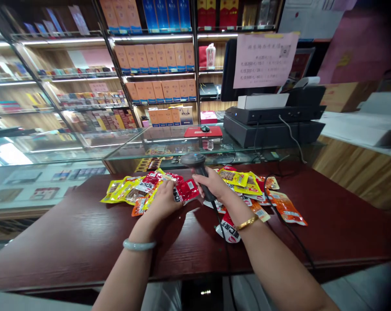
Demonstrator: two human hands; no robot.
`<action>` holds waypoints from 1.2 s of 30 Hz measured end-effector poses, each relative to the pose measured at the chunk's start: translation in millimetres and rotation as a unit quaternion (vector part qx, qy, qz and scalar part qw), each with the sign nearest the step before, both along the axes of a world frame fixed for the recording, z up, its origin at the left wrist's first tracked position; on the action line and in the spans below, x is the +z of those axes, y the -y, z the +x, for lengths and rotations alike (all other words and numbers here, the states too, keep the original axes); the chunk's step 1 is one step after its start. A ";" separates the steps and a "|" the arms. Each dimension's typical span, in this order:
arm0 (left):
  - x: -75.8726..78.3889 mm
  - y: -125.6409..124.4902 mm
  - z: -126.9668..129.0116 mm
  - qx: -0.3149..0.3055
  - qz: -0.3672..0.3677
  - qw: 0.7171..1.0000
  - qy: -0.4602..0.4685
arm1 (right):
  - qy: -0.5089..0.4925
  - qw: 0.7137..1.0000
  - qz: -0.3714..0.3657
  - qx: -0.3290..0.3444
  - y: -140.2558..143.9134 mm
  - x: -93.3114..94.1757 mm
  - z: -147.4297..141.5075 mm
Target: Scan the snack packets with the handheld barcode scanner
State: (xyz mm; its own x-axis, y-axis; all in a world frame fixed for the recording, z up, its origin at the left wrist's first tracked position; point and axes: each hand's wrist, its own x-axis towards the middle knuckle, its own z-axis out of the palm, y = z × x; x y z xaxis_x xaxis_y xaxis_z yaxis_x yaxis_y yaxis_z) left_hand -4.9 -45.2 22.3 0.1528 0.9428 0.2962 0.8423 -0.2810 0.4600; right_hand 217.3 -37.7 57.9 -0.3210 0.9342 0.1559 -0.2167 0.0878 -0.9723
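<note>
Gripping the dark grey handheld barcode scanner [198, 172] by its handle, the right hand [213, 183] had its fingers wrapped fully around the grip, the scanner's head tilted toward the left over the counter. The left hand [165, 199] lay palm down with its fingers pressed onto a glossy red foil snack packet [185, 190], pinning it flat just beside the scanner's nose. That packet sat near the middle of the dark red wooden counter [69, 233], at the seam between a heap of yellow and red packets [130, 190] on the left and a looser scatter of yellow and orange packets [247, 181] on the right.

The risk, as I judged it, lay in the crowding: with so many similar packets touching and overlapping, the beam could catch a neighbouring label instead of the one held down. The foil was shiny under the shop lights, so glare might also have spoiled a reading. The scanner's black cable [221, 224] trailed across loose packets toward the counter's near edge, and a tug on it could have swept some off.

The red packet looked small, flat and crinkled, with a white label patch on its face; its print was too small to read.
</note>
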 end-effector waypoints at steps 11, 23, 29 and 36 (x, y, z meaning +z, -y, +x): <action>3.4 -6.7 8.1 0.140 0.033 0.923 0.357 | 0.036 0.999 0.011 0.012 14.8 -1.7 -15.9; -15.1 -14.0 6.5 0.126 0.077 0.922 0.359 | 0.069 0.997 0.031 0.026 21.5 -17.5 -33.3; -15.7 -12.7 10.3 0.135 0.075 0.918 0.365 | 0.057 0.998 0.034 0.019 20.3 -19.5 -32.4; -5.1 -14.6 -14.9 0.205 0.114 0.910 0.342 | 0.071 0.997 0.030 0.025 20.7 -21.7 -33.0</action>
State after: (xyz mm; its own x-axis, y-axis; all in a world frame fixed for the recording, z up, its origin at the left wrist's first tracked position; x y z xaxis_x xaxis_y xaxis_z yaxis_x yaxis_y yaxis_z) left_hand -19.8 -30.7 17.2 -0.4920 0.7809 0.3850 0.4361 -0.1617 0.8853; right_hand 184.3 -58.4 36.2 -0.3895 0.9068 0.1612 -0.0832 0.1397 -0.9867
